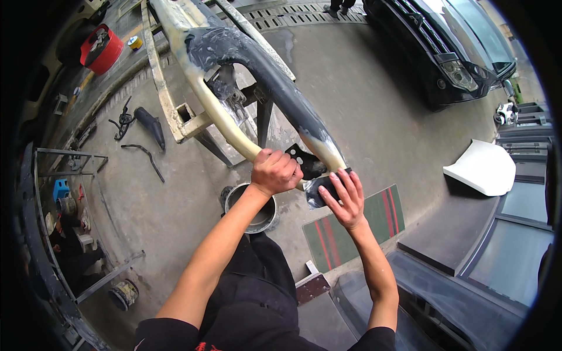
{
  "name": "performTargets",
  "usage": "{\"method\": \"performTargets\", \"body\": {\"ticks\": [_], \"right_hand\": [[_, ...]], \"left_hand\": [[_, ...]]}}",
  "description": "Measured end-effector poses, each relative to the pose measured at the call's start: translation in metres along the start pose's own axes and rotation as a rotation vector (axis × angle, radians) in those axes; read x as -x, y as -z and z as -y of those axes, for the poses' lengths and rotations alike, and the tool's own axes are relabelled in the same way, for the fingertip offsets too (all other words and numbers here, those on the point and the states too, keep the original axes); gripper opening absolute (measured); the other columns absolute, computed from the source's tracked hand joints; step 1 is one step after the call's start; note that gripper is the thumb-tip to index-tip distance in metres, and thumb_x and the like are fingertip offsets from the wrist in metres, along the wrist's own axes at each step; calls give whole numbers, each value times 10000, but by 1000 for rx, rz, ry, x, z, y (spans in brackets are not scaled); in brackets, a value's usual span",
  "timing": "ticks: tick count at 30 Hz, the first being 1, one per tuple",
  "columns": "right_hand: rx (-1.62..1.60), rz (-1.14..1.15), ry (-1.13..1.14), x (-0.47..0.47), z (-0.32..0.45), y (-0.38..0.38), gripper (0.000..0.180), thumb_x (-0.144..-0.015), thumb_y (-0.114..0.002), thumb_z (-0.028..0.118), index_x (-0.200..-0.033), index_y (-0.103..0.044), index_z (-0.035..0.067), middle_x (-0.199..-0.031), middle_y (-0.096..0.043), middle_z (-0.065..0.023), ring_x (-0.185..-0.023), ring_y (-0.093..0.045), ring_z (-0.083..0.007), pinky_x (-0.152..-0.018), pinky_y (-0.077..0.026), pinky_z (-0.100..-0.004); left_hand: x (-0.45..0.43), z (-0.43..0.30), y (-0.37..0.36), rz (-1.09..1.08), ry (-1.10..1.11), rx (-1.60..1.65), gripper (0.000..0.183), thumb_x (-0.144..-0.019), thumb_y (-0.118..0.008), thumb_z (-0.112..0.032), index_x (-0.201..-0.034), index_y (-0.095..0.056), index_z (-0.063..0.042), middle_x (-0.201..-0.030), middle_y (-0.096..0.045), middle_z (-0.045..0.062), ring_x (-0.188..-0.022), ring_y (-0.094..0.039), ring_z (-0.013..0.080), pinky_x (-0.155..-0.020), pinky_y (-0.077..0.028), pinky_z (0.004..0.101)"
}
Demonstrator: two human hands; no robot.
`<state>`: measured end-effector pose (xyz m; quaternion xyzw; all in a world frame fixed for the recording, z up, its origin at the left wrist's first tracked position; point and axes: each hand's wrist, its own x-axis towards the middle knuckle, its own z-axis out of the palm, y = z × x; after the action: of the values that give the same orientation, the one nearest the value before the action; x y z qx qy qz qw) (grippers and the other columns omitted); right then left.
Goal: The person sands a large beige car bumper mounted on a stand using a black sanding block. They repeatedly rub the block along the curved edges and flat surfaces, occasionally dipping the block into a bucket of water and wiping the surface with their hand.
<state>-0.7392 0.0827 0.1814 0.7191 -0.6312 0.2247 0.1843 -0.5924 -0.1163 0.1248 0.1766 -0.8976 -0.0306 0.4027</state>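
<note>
A curved, tubular vehicle frame part (283,94), patched in cream and dark grey, rests on a metal stand (160,87) before me. My left hand (275,171) is closed around its cream rail near the close end. My right hand (344,197) has its fingers spread over a dark sheet (315,193), perhaps sandpaper, pressed on the end of the part. Whether a block lies under the palm cannot be told. A black bracket with holes (307,163) sits between the hands. Below my left hand stands a bucket (273,215), partly hidden by my forearm.
A black car (439,66) stands at upper right, a white panel (483,169) at right. Black tubular parts (151,127) lie on the floor at left, beyond a metal rack (72,151). A red tub (112,55) is at upper left. People are at far left and top.
</note>
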Motion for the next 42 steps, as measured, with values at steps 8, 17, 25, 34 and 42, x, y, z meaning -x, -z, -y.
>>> {"method": "performTargets", "body": {"ticks": [8, 17, 25, 34, 42], "right_hand": [[-21, 187, 24, 40, -11, -15, 403, -911, -646, 86, -1308, -691, 42, -1391, -655, -166, -1339, -610, -342, -1127, -503, -474], [23, 195, 159, 30, -28, -14, 391, -937, -620, 110, -1316, -709, 64, -1390, -680, -117, -1348, -622, -259, -1187, -440, -435], [26, 306, 272, 28, -42, -12, 398, -965, -560, 151, -1325, -700, 58, -1480, -625, -69, -1414, -560, -229, -1215, -392, -450], [44, 324, 273, 36, -42, -23, 437, -980, -549, 182, -1394, -666, 104, -1509, -606, -28, -1435, -536, -195, -1249, -324, -461], [59, 280, 284, 28, -26, -35, 410, -989, -550, 183, -1369, -691, 119, -1516, -600, -17, -1431, -540, -172, -1266, -275, -493]], "left_hand": [[-2, -1, 4, 18, -2, -27, 209, -736, -682, -239, -576, -560, -183, -635, -557, -18, -632, -564, 176, -776, -417, 358], [-3, -2, 4, 40, -2, -37, 187, -728, -680, -243, -583, -583, -177, -640, -560, -22, -641, -570, 175, -787, -415, 362], [-3, -3, 5, 16, 8, -32, 179, -721, -686, -247, -587, -591, -176, -633, -554, -21, -634, -565, 175, -785, -419, 363], [-2, -1, 5, 5, 11, -15, 166, -702, -698, -236, -585, -596, -176, -634, -557, -27, -633, -561, 171, -763, -437, 352], [-3, -1, 5, 7, 6, -25, 172, -710, -701, -248, -590, -602, -176, -643, -564, -31, -635, -562, 166, -769, -431, 350]]}}
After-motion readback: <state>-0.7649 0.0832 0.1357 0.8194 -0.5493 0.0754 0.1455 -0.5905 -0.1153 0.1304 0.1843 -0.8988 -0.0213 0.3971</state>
